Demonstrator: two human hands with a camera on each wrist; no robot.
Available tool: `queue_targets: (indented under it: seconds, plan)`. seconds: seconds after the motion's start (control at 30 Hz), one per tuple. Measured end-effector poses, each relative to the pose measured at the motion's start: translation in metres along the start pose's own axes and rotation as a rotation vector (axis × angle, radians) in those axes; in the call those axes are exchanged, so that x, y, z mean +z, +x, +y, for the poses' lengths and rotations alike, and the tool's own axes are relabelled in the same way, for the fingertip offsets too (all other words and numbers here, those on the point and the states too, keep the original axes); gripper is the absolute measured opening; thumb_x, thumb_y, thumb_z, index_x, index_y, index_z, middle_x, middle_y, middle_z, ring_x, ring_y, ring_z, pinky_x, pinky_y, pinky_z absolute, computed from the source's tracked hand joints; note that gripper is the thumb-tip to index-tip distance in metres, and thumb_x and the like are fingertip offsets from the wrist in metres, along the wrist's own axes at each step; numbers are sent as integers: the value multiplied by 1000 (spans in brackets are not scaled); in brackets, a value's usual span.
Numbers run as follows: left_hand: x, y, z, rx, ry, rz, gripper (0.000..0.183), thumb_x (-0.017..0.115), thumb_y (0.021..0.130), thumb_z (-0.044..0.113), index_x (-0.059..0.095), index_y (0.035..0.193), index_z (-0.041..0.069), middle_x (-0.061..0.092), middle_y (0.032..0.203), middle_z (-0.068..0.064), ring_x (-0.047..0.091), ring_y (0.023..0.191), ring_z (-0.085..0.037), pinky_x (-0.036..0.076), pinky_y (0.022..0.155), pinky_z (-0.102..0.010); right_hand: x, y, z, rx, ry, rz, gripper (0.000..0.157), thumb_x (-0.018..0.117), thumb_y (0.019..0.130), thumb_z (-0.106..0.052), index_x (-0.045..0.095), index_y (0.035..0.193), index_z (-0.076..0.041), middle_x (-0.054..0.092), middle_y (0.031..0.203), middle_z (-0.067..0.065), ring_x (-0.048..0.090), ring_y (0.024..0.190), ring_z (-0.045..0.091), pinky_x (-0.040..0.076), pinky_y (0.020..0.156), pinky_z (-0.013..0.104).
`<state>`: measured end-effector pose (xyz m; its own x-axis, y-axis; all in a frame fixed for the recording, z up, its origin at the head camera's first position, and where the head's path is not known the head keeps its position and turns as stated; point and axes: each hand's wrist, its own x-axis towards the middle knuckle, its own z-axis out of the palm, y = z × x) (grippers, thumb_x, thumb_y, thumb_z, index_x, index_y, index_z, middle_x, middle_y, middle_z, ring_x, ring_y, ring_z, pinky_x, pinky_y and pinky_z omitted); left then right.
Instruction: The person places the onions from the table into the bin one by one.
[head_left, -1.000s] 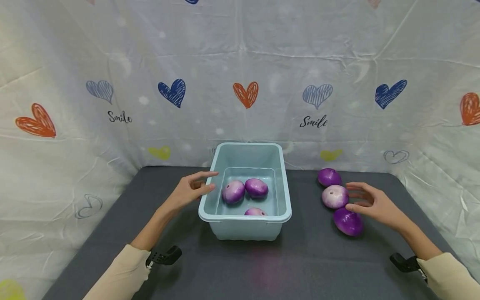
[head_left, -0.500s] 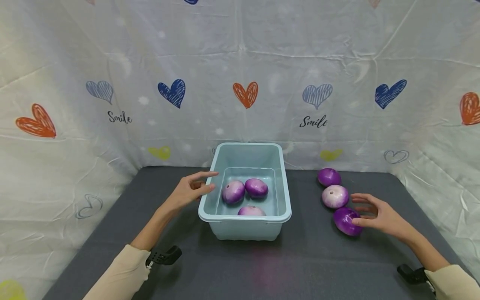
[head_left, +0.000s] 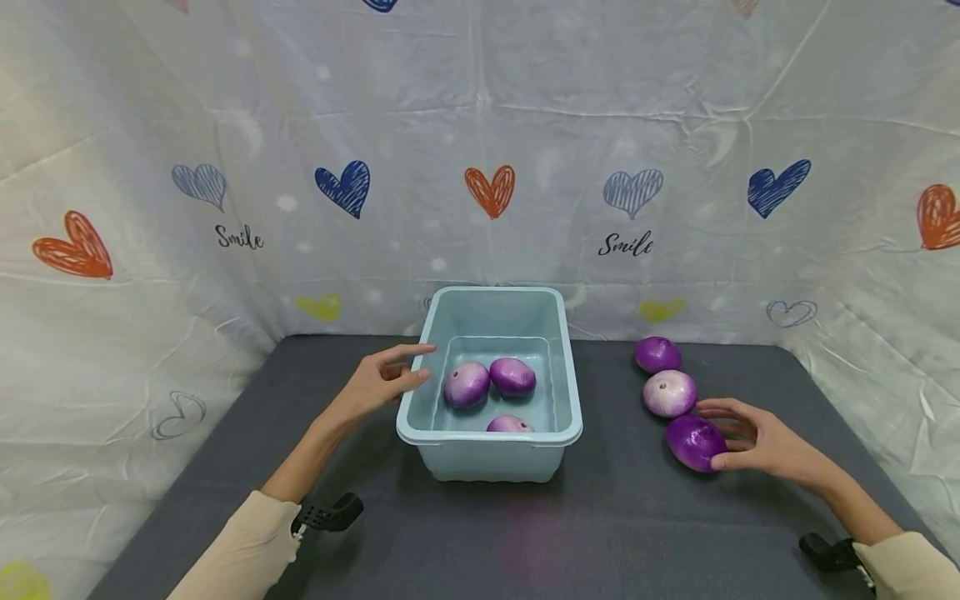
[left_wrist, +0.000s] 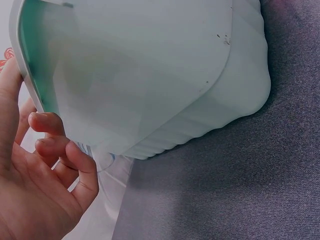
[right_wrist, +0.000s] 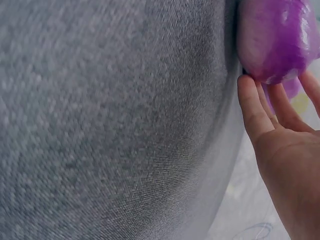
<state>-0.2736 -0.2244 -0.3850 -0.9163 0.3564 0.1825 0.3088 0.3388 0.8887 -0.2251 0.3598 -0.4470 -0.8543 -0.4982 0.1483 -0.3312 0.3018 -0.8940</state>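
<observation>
My left hand (head_left: 381, 377) is at the left rim of a pale blue plastic bin (head_left: 491, 460), index finger and thumb over the edge. In the left wrist view its other fingers (left_wrist: 82, 170) curl loosely outside the bin's wall. Three purple onions lie in the bin: a left onion (head_left: 467, 385), a right onion (head_left: 513, 377) and a front onion (head_left: 510, 424) partly hidden by the near rim. My right hand (head_left: 767, 442) reaches the right side of the nearest loose onion (head_left: 693, 442), thumb in front and fingers behind. In the right wrist view its fingertips (right_wrist: 247, 84) meet that onion's end.
Behind the nearest loose onion, a whitish purple onion (head_left: 670, 393) and a darker onion (head_left: 657, 355) stand in a row on the dark grey cloth (head_left: 615, 533). A pale curtain (head_left: 555, 100) printed with hearts hangs right behind the table.
My right hand has drawn back from beside the whitish onion toward the nearest loose onion, its thumb now at that onion's right side. The bin's front onion rocked slightly. My left hand stayed put.
</observation>
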Motion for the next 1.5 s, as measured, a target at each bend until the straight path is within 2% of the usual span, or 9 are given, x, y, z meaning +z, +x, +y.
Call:
queue_targets:
  seconds: [0.13, 0.23, 0.53, 0.7, 0.97, 1.03, 1.2, 1.33, 1.5]
  plan:
    - [0, 0, 0, -3, 5, 2, 45, 67, 101, 24, 60, 144, 13, 50, 70, -27, 44, 60, -24, 41, 57, -31, -1, 2, 2, -1, 6, -37, 66, 77, 87, 4, 44, 144, 10, 43, 142, 35, 56, 121, 6, 51, 91, 28]
    - [1, 0, 0, -8, 6, 2, 44, 67, 101, 24, 60, 144, 14, 50, 72, -31, 45, 60, -21, 42, 58, -31, -2, 4, 3, -13, -4, -70, 64, 78, 88, 4, 45, 143, 11, 43, 140, 37, 58, 118, 7, 52, 89, 30]
    - [0, 1, -1, -3, -26, -5, 47, 68, 101, 22, 58, 145, 8, 48, 72, -30, 44, 62, -26, 41, 56, -30, -3, 5, 1, 11, 5, -98, 65, 79, 87, 1, 47, 143, 9, 43, 141, 34, 60, 118, 10, 54, 87, 34]
    - [0, 1, -2, 5, -24, -3, 46, 68, 101, 21, 58, 144, 8, 48, 69, -24, 42, 61, -26, 39, 55, -30, -4, 5, 2, 6, 3, -103, 65, 78, 88, 1, 46, 144, 9, 43, 141, 34, 60, 118, 10, 54, 87, 34]
    - [1, 1, -1, 11, -38, -3, 49, 69, 100, 23, 58, 145, 7, 50, 65, -9, 41, 60, -33, 39, 55, -31, -4, 3, 0, -17, 22, -84, 63, 76, 89, 4, 45, 144, 9, 42, 140, 36, 61, 118, 12, 55, 86, 35]
    - [1, 1, -1, 12, -43, -4, 49, 69, 100, 22, 58, 145, 7, 50, 65, -9, 40, 59, -33, 38, 55, -30, -4, 3, -2, -14, 33, -80, 63, 75, 89, 5, 45, 144, 9, 45, 141, 31, 61, 118, 13, 55, 85, 36]
    - [0, 1, -2, 29, -48, -4, 47, 69, 100, 21, 58, 144, 5, 49, 64, -10, 38, 56, -25, 37, 54, -30, -3, 4, -5, -4, 33, -47, 62, 75, 89, 5, 46, 144, 8, 47, 141, 27, 60, 119, 13, 54, 87, 35]
    - [1, 2, -2, 31, -60, 1, 45, 70, 100, 21, 60, 143, 9, 49, 65, -17, 38, 55, -21, 37, 53, -30, -4, 4, -9, 13, 20, -7, 62, 76, 89, 4, 48, 144, 7, 47, 139, 31, 60, 118, 12, 54, 87, 33]
    - [1, 3, -4, 40, -61, 3, 43, 70, 100, 19, 62, 141, 10, 47, 65, -19, 40, 57, -25, 38, 55, -31, -10, 7, -19, 14, 11, 36, 61, 75, 90, 5, 48, 145, 5, 51, 139, 21, 60, 119, 12, 53, 88, 31]
